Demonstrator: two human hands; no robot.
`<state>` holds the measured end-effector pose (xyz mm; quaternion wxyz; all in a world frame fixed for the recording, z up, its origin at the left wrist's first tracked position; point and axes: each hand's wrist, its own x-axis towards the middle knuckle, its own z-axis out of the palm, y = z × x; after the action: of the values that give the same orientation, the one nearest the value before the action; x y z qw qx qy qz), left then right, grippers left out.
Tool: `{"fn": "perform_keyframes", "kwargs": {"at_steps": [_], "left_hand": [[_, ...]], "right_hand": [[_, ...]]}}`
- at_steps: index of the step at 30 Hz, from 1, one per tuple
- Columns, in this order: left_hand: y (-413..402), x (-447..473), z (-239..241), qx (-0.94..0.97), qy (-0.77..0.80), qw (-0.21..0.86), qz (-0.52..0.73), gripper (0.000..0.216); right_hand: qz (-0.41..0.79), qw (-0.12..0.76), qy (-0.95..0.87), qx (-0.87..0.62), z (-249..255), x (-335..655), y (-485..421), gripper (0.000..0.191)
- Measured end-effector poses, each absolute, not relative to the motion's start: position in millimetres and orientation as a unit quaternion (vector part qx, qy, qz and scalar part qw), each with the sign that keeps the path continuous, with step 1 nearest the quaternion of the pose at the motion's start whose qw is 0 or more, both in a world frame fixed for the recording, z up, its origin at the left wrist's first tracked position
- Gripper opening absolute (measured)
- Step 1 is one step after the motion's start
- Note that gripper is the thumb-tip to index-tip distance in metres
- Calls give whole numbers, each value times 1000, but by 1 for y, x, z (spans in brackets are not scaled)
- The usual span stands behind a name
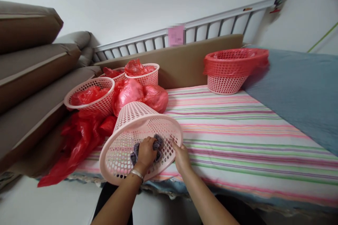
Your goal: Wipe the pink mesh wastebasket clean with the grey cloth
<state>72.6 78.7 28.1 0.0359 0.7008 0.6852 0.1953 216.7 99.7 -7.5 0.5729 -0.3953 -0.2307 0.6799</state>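
A pink perforated plastic basket (133, 114) lies tipped on its side, its mouth facing me, near the front edge of the striped sheet (237, 126). Inside it, my left hand (146, 151) is closed around a bunched dark grey cloth (158, 143), which lies against the inner wall. A silvery bracelet circles that wrist. My right hand (181, 156) grips the basket's rim at the right, thumb inside the mouth; the other fingers are mostly hidden behind the wall.
Pink baskets (112, 93) with red plastic bags stand at the back left, beside filled red bags (132, 95). Loose red plastic (81, 140) hangs over the front edge. A red-lined basket (227, 84) stands at the right near blue fabric (295, 91). Brown cushions (34, 66) are stacked left.
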Motion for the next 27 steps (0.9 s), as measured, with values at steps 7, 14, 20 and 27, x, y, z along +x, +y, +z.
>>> {"fn": "perform_keyframes", "kwargs": {"at_steps": [7,14,20,27], "left_hand": [[78,73,31,703,683,36,197,39],[80,73,28,698,685,40,204,37],[75,78,34,704,675,73,208,38],[32,103,51,736,631,144,199,38]], "right_hand": [[680,573,-236,-392,-11,216,101,51],[673,580,-225,-401,-8,215,100,50],[663,596,-230,-391,-13,214,101,53],[632,602,-233,-427,-18,213,100,50]]}}
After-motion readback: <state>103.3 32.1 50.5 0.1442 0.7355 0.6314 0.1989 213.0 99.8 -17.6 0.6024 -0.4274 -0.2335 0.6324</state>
